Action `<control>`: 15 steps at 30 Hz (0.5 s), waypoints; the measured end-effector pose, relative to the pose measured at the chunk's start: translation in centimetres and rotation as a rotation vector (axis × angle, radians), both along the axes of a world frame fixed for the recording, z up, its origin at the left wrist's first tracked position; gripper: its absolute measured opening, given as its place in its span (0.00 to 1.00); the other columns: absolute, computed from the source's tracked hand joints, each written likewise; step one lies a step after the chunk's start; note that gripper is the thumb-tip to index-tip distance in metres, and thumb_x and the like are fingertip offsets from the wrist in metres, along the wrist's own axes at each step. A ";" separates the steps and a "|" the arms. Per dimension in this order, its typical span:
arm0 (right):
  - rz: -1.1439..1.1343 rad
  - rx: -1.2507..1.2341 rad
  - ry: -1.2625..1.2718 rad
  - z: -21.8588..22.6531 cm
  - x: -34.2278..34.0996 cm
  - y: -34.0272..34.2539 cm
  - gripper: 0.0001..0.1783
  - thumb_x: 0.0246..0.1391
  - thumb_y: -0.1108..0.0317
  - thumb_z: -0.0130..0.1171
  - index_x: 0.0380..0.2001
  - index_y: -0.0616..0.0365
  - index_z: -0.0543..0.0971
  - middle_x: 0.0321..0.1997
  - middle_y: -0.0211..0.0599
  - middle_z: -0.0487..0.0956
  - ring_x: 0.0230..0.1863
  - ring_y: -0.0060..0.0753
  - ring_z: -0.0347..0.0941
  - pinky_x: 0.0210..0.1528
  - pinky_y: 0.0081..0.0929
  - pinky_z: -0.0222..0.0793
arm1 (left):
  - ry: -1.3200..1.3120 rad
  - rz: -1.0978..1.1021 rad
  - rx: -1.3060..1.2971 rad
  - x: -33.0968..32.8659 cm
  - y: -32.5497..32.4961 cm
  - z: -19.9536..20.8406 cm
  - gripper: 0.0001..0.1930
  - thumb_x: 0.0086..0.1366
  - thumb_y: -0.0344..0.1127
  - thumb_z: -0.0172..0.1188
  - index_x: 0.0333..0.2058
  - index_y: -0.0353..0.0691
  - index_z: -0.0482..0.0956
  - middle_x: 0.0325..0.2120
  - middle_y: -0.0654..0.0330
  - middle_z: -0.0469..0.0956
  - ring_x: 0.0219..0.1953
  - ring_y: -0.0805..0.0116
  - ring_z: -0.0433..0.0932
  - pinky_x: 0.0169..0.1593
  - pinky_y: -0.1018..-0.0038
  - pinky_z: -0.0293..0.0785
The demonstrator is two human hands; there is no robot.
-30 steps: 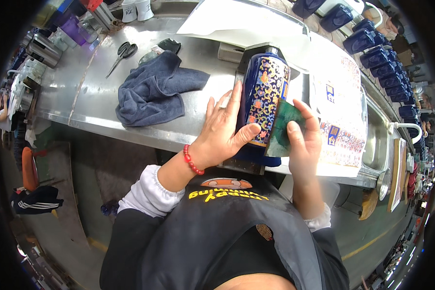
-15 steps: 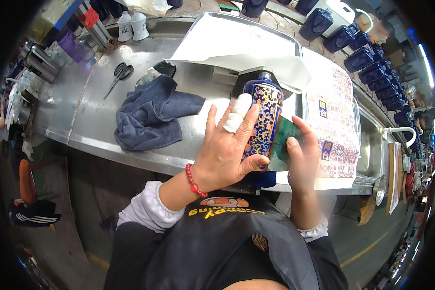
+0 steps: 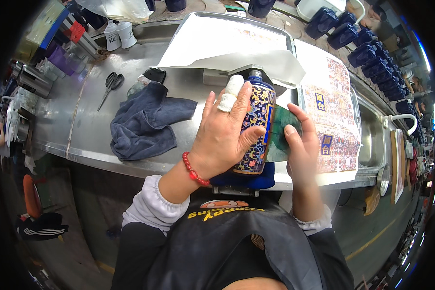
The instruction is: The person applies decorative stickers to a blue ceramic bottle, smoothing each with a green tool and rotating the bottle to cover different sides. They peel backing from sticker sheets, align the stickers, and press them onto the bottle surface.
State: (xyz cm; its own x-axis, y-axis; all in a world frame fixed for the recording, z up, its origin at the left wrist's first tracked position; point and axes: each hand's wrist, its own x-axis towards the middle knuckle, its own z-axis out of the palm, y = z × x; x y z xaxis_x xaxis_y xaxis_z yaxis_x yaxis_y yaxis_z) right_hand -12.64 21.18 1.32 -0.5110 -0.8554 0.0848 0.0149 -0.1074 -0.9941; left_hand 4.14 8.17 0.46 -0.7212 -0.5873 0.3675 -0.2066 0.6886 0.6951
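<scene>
A dark blue bottle (image 3: 259, 108), wrapped in a colourful floral sheet, lies tilted in front of me with its neck away from me. Its base is by a blue cushion (image 3: 249, 181). My left hand (image 3: 222, 133) holds the bottle's left side, thumb across its front. One finger wears white wrapping (image 3: 231, 93), and a red bead bracelet (image 3: 192, 169) circles that wrist. Pinched between the thumb and fingers of my right hand (image 3: 302, 145) is a translucent green scraper (image 3: 280, 135), its edge against the bottle's right side.
Left of the bottle lie a dark grey cloth (image 3: 145, 123) and black-handled scissors (image 3: 110, 89) on the metal counter (image 3: 94, 140). Printed floral sheets (image 3: 328, 116) lie to the right, beside a sink (image 3: 370, 147). White paper covers a tray (image 3: 291, 43) behind. Several blue bottles (image 3: 343, 36) line the far right.
The whole view has shifted slightly. My left thumb has moved up the bottle from near its base, and more of the lower bottle and blue cushion shows. The scraper stays against the bottle's right side.
</scene>
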 end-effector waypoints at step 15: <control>0.272 -0.258 1.461 4.1 -2.1 -0.9 0.17 0.42 0.71 0.69 0.40 0.50 0.84 0.37 0.29 0.77 0.35 0.34 0.71 0.45 0.37 0.63 | 0.302 -0.106 0.126 -0.3 -0.8 -2.0 0.34 0.79 0.43 0.49 0.73 0.28 0.51 0.63 0.33 0.68 0.65 0.39 0.69 0.68 0.60 0.62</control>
State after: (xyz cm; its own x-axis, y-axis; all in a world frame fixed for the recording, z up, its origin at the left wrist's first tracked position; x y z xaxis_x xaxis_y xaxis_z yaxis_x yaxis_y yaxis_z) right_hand -14.76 20.30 5.40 0.3200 -0.7901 0.5229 -0.8950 -0.4332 -0.1068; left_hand 3.88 7.39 -1.55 -0.6507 -0.5689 0.5029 0.0897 0.6001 0.7949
